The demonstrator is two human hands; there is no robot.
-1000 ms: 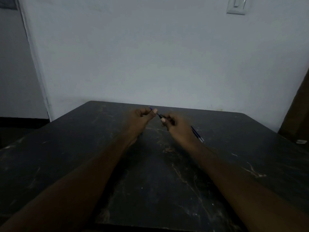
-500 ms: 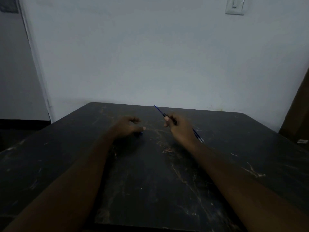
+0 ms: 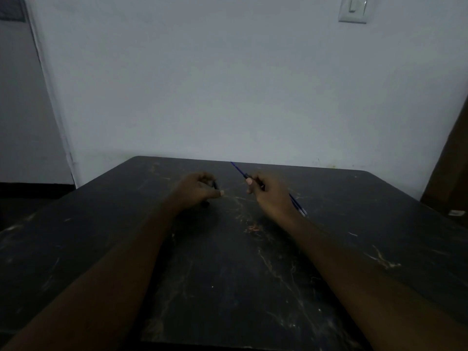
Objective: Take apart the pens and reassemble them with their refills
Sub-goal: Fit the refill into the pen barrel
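Two hands over one dark table [image 3: 228, 274], right hand [image 3: 268, 196] fingers gripping one pen [image 3: 239, 171], left hand [image 3: 200, 191] fingers pinching one small dark piece [image 3: 215, 184]

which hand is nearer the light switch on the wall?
Right. The right hand sits below and somewhat left of the light switch; the left hand is farther left on the table.

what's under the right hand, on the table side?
Below the right hand, pens lie on the table, blue-and-clear ends poking out toward the wrist. Their far ends are covered by the hand, so the count is unclear. The hand grips a blue refill.
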